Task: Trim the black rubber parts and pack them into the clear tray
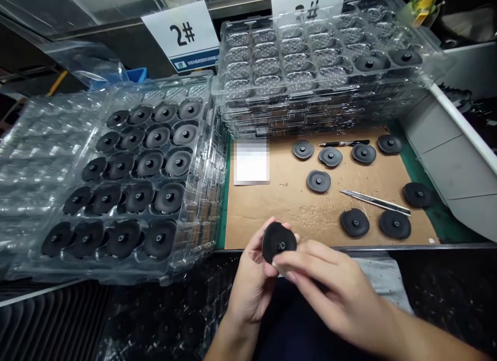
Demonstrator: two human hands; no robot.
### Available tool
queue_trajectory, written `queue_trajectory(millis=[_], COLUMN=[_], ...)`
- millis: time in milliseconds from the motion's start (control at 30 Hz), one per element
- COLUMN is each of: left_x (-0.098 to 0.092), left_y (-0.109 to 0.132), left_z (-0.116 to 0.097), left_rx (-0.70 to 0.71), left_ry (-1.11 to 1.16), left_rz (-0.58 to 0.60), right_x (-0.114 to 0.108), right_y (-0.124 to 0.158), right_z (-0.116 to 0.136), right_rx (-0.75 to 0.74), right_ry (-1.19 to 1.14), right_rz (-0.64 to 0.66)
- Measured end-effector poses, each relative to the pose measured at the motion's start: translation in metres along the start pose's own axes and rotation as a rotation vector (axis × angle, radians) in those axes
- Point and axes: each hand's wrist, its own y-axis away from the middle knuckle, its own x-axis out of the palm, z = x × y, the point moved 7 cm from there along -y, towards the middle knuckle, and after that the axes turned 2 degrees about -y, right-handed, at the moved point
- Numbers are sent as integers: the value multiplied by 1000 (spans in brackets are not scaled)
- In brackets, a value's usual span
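A black round disc (pixel 276 239) with a small raised hub is held up in front of me at the cardboard's near edge. My left hand (pixel 254 278) is closed around it from the left and behind. My right hand (pixel 334 283) comes in from the right, its thumb and fingertips pinching the disc's lower edge. Its finger pads are partly hidden, so any small thing between them does not show. Similar loose discs lie beyond my hands on the cardboard sheet (pixel 264 216), among them a near one (pixel 354 222) and a middle one (pixel 319 181).
At left stands a stack of clear plastic trays (pixel 194 195) with rows of discs in the top one. Another tray stack (pixel 310 91) is at the back, two discs in its right pockets. A craft knife (pixel 376 202), a pen (pixel 344 143) and a white paper (pixel 251 164) lie on the cardboard.
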Motion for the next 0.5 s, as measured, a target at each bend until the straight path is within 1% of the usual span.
queue_trajectory(millis=[33, 67, 100, 167, 200, 233, 267, 333, 367, 433, 467, 500], left_x=[1, 3, 5, 8, 9, 10, 10, 9, 9, 9, 11, 13], left_y=[-1, -2, -3, -5, -6, -6, -6, -7, -7, -7, -8, -8], left_z=[0, 0, 1, 2, 1, 0, -1, -3, -3, -1, 0, 2], left_rx=[8, 12, 14, 4, -3, -7, -13, -29, -34, -57, -75, -97], left_ry=[3, 3, 0, -21, -33, -41, -43, -27, -15, -11, -24, -40], left_rz=[-1, 0, 3, -5, -8, -9, -7, 8, 15, -4, -18, -25], right_x=[0, -3, -7, -16, -18, -19, -17, -15, -18, -28, -35, -40], right_y=[1, 0, -2, -6, -5, -3, 1, 11, 16, 20, 18, 14], right_z=[-3, -4, -5, -1, 2, 3, 2, -3, -8, -14, -15, -13], right_rx=[38, 62, 57, -27, -82, -121, -136, -80, -29, 60, 70, 38], right_ry=[-14, -7, 20, 83, 93, 82, 58, 26, 44, 153, 228, 297], right_rz=[35, 34, -3, -108, -138, -131, -88, 8, 18, -40, -89, -132])
